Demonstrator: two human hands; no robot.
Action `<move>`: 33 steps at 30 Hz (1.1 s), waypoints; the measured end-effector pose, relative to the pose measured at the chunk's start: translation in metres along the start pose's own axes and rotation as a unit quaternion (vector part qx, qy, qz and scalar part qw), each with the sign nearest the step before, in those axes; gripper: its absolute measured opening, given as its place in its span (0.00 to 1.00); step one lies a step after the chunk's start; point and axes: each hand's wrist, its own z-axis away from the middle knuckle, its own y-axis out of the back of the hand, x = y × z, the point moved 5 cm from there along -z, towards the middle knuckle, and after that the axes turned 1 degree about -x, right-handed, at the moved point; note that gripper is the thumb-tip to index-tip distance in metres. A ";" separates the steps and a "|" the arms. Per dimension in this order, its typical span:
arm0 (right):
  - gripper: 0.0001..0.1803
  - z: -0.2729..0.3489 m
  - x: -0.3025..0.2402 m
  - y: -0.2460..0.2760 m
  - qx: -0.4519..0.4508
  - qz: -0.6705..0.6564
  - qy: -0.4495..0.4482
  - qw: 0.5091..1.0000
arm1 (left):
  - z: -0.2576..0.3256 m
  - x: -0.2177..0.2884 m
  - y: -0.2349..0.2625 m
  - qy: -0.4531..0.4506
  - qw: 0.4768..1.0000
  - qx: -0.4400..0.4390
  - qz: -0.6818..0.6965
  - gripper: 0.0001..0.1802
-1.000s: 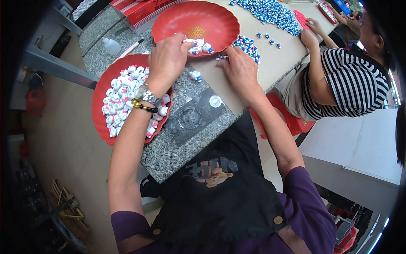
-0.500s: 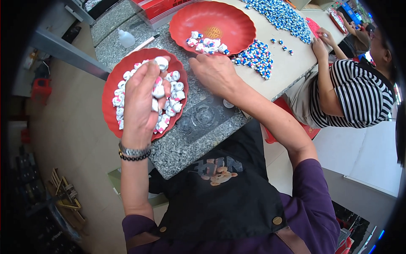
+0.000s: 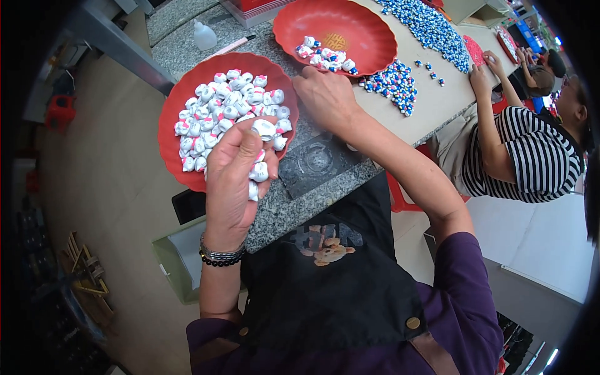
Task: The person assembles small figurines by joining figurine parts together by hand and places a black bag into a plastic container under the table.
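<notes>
My left hand (image 3: pixel 232 178) is closed around several small white cat-head figures with pink bows. One cat-head figure (image 3: pixel 264 129) is pinched at the thumb tip, its hollow side showing. Behind it lies a scalloped red plate (image 3: pixel 167 134) full of similar white pieces (image 3: pixel 215 103). My right hand (image 3: pixel 326 99) is by the near rim of a second red plate (image 3: pixel 369 40), fingers curled down; what they hold, if anything, is hidden. In that plate sits a small group of white pieces mixed with blue-and-white ones (image 3: pixel 325 58).
To the right are a pile of blue, white and pink pieces (image 3: pixel 394 86) and a larger blue-and-white heap (image 3: pixel 431 34). A squeeze bottle (image 3: pixel 204 36) and a pen (image 3: pixel 232 44) lie behind the left plate. A person in a striped shirt (image 3: pixel 534 147) works at the right.
My left hand has drawn back toward me from over the left plate, uncovering its pieces. The right hand stays beside the second plate. The whole view has shifted slightly.
</notes>
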 end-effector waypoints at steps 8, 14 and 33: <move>0.14 0.029 0.008 0.049 0.046 -0.399 -0.139 0.905 | 0.008 -0.020 -0.014 0.003 0.999 -0.033 0.041 0.20; 0.13 0.075 -0.029 0.066 0.133 -0.817 -0.175 0.533 | 0.011 -0.033 -0.029 -0.027 1.000 -0.006 -0.005 0.17; 0.11 0.105 -0.040 0.061 0.157 -0.846 -0.235 0.452 | 0.019 -0.037 -0.049 -0.120 0.984 0.015 -0.128 0.15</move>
